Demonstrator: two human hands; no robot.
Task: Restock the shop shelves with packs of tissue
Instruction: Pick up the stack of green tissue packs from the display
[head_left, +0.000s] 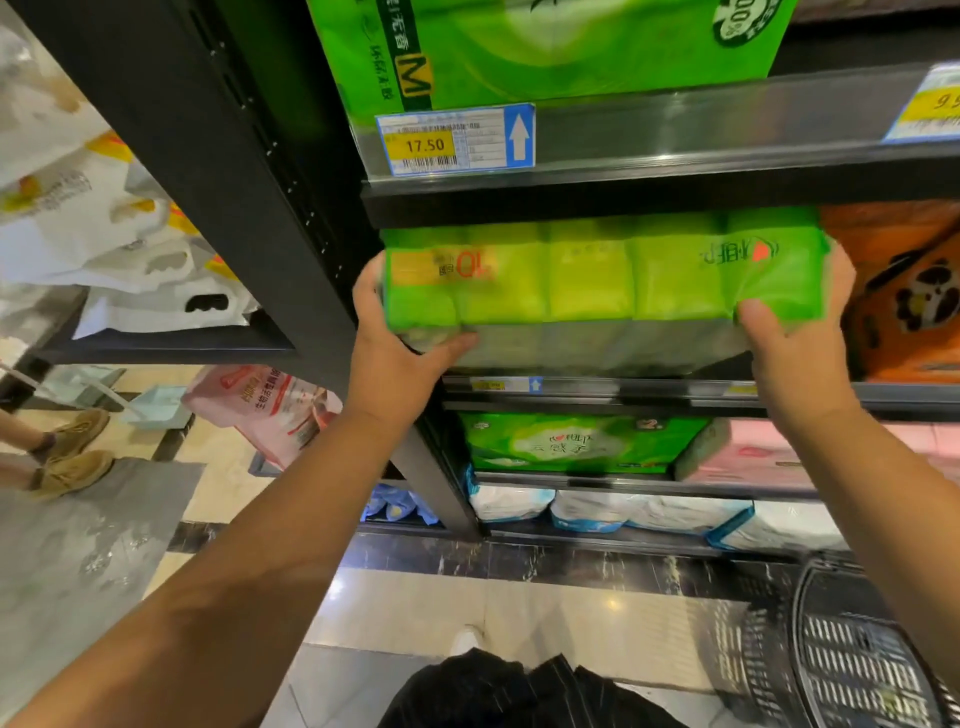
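Observation:
A long green pack of tissue (597, 275) lies crosswise at the mouth of the middle shelf (675, 387), its print upside down. My left hand (400, 343) grips its left end, thumb underneath. My right hand (795, 338) holds the right end, thumb on the front face. The pack sits just under the upper shelf's front rail (675, 130) and is blurred.
A big green pack (545, 47) stands on the upper shelf above a 17.50 price tag (454, 139). An orange pack (904, 291) lies to the right. Green, pink and white packs fill lower shelves. A black basket (862, 654) stands at lower right. Someone's shoes (72, 452) are at left.

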